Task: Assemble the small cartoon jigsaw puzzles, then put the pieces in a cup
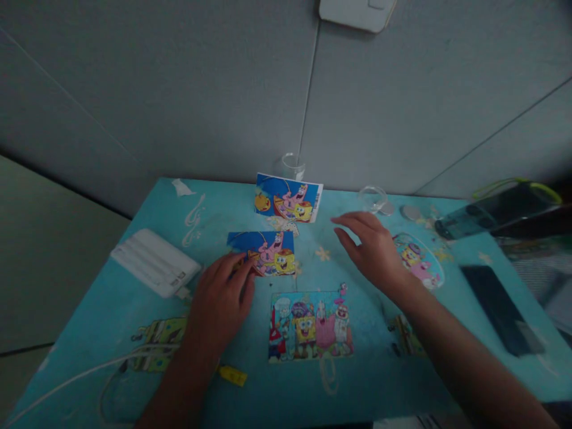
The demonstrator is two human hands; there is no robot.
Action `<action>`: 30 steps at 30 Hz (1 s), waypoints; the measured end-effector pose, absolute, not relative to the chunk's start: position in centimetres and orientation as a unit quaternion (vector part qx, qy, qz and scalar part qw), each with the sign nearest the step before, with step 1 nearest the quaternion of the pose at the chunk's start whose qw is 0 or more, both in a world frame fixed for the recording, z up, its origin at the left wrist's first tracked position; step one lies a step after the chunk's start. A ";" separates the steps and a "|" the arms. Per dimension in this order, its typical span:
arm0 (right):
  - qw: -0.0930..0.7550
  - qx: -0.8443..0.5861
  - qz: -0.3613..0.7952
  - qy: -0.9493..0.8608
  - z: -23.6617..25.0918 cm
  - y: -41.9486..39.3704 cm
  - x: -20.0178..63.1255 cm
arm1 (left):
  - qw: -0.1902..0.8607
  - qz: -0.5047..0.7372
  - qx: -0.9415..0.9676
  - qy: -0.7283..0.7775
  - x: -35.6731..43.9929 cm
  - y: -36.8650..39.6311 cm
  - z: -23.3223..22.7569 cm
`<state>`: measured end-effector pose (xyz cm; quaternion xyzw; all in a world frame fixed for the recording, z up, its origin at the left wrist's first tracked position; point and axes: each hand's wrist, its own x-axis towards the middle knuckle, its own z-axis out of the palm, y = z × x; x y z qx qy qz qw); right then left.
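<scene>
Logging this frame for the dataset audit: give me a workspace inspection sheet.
Surface: turquoise cartoon-printed table cover, worn pale patches.
Job's things: blue cartoon puzzle picture lying flat under the left fingertips; matching reference card propped at the back edge; finished multi-character puzzle in front.
Clutter: white power bank, yellow clip, clear plastic cup on its side, black phone, dark green-handled bottle.
Grippers: left hand touching the puzzle picture; right hand open, hovering.
Cables: white cable at the front left.
Surroundings: grey panel wall.
</scene>
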<state>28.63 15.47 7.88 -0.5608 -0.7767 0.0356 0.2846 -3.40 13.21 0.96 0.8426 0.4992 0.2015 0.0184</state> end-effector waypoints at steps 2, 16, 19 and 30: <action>0.274 -0.598 0.087 -0.748 6.6 12.0 30.2 | 0.008 0.182 0.840 0.511 -3.5 13.2 0.6; 0.212 -0.668 0.177 -0.691 1.9 4.3 30.1 | 0.034 0.170 0.856 0.488 -2.5 13.1 0.6; 0.220 -0.661 0.187 -0.692 1.8 4.4 30.3 | 0.041 0.179 0.862 0.473 -2.3 13.1 0.5; 0.238 -0.655 0.213 -0.685 2.4 4.5 30.1 | 0.054 0.171 0.879 0.442 -1.4 12.7 0.7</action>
